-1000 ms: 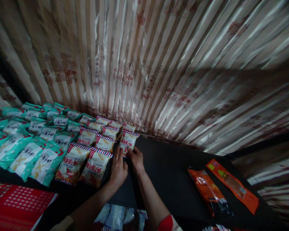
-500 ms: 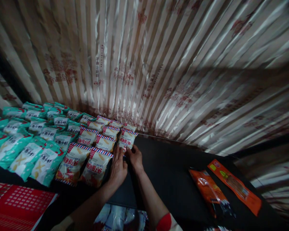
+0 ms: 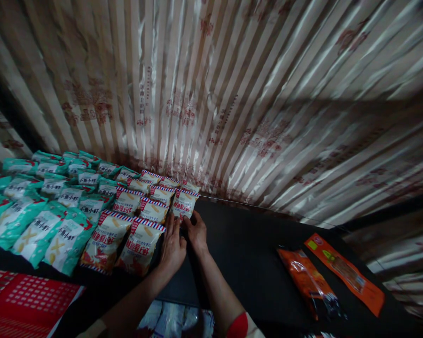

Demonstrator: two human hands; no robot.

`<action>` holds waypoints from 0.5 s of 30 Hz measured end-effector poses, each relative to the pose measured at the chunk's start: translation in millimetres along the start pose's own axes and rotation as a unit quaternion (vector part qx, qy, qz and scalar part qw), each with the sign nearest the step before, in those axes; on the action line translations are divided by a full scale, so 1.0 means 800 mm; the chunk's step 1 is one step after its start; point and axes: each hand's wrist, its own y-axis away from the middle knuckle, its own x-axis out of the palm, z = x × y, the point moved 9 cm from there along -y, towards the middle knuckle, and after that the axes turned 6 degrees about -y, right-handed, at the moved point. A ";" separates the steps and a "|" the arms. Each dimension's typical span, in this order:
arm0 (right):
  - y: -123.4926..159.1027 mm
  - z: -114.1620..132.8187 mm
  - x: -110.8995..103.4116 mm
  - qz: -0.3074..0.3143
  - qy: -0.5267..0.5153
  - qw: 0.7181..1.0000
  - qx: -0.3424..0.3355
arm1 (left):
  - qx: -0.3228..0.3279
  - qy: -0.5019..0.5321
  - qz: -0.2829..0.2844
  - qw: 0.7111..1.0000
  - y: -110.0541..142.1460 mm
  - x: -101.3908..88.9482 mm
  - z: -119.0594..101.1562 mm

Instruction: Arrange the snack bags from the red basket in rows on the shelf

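L hand (image 3: 173, 249) & R hand (image 3: 197, 233) are close tog., w/ fingertips at the bottom end of a red-white-blue-edged snack bag (image 3: 184, 205). L hand is open, fingers nearly straight, at the bag's lower L side; R hand has bent fingers, w/ thumb & fingertips at its lower R corner. Can't tell if R fingers pinch the bag or just press on it. Bag leans back, printed face up twd the camera, at the R end of its group, on the black table (image 3: 239, 249).

Just L of it: more bags of same kind, in rows, incl. a front bag (image 3: 140, 246) nearest L hand & another front bag (image 3: 105, 241) beside that one. One more sits directly behind the handled bag, mostly hidden. Farther L: a big block of teal bags (image 3: 68, 239), also in rows, overlapping.

R side of table, well apart from the hands: an orange packet (image 3: 305, 277) w/ dark lower end, & a longer flat orange pack (image 3: 345, 272) next to it, both lying at a slant.

Behind table: pleated, shiny striped sheeting (image 3: 211, 94) w/ reddish prints. Lower L: red item w/ white grid pattern (image 3: 38, 300). Bottom ctr, below table edge: clear-wrapped packs (image 3: 172, 319), partly hidden by forearms, contents too dim to ID.
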 end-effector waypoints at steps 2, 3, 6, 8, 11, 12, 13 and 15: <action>0.000 -0.003 0.001 0.001 -0.004 1.000 -0.001 | 0.000 0.000 0.002 1.000 0.000 -0.001 -0.001; 0.001 -0.004 0.001 0.001 -0.006 1.000 -0.001 | 0.000 -0.002 0.004 1.000 0.000 -0.001 -0.001; 0.007 -0.004 -0.004 -0.010 -0.010 1.000 -0.005 | -0.002 -0.007 0.013 1.000 -0.002 -0.003 -0.002; 0.015 -0.003 -0.012 -0.030 -0.012 0.999 -0.009 | 0.004 -0.009 0.013 1.000 -0.003 -0.007 -0.007; 0.034 -0.003 -0.031 -0.070 -0.015 0.997 -0.010 | 0.045 -0.005 0.003 0.999 -0.003 -0.029 -0.033; 0.043 -0.002 -0.037 -0.079 -0.021 0.997 -0.008 | 0.068 0.000 -0.002 0.998 -0.001 -0.044 -0.048; 0.054 -0.002 -0.044 -0.083 -0.033 0.996 -0.005 | 0.100 0.009 -0.010 0.995 0.003 -0.063 -0.067; 0.081 -0.003 -0.056 -0.083 -0.074 0.994 0.007 | 0.170 0.048 -0.029 0.984 0.016 -0.112 -0.107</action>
